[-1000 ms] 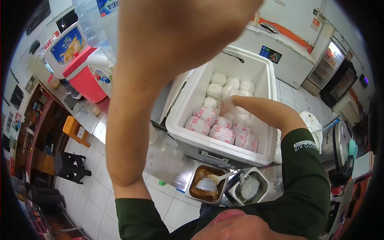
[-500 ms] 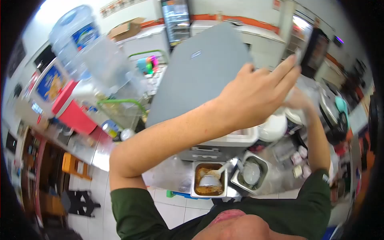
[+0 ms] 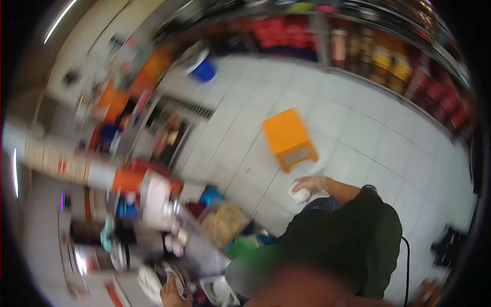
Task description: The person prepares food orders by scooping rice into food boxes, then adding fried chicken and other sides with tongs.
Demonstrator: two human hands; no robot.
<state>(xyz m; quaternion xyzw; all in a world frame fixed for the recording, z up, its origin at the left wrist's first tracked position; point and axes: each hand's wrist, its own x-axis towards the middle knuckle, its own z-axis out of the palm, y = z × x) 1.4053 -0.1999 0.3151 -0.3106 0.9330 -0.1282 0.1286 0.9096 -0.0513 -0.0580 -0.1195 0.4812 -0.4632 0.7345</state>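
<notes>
Right now, the right hand point(image 3: 311, 185), in a clear plastic glove, is holding 1 round white bundle point(image 3: 301, 195) just below the orange plastic stool point(image 3: 289, 137) in the view. Its fingers are curving together around the bundle and clamping on it, and a loose, pale film-like edge is showing beside the wrist. The bundle is hanging in front of the dark green shirt point(image 3: 337, 230), apart from the stool. The left hand point(image 3: 176, 297) is reaching in at the bottom edge, far down and left of the stool, its fingers pointing up the view beside a dark container with a pale rim point(image 3: 179, 281). Blur and the frame edge are hiding its grip, so whether the fingers are pressed together or touching the container cannot be told. Between this hand and the shirt, a metal pan point(image 3: 220, 290) is sitting, its contents too blurred to name. Below and left of the stool, the steel counter point(image 3: 197, 250) is carrying several small pale pink pieces point(image 3: 175, 240), with a tan bag point(image 3: 225, 224) lying beside it. The stool is standing on white floor tiles point(image 3: 332, 112); up and left of it, 1 blue bucket point(image 3: 203, 70) is standing, and above and right, stocked shelves point(image 3: 378, 59) are running along the floor's edge.
</notes>
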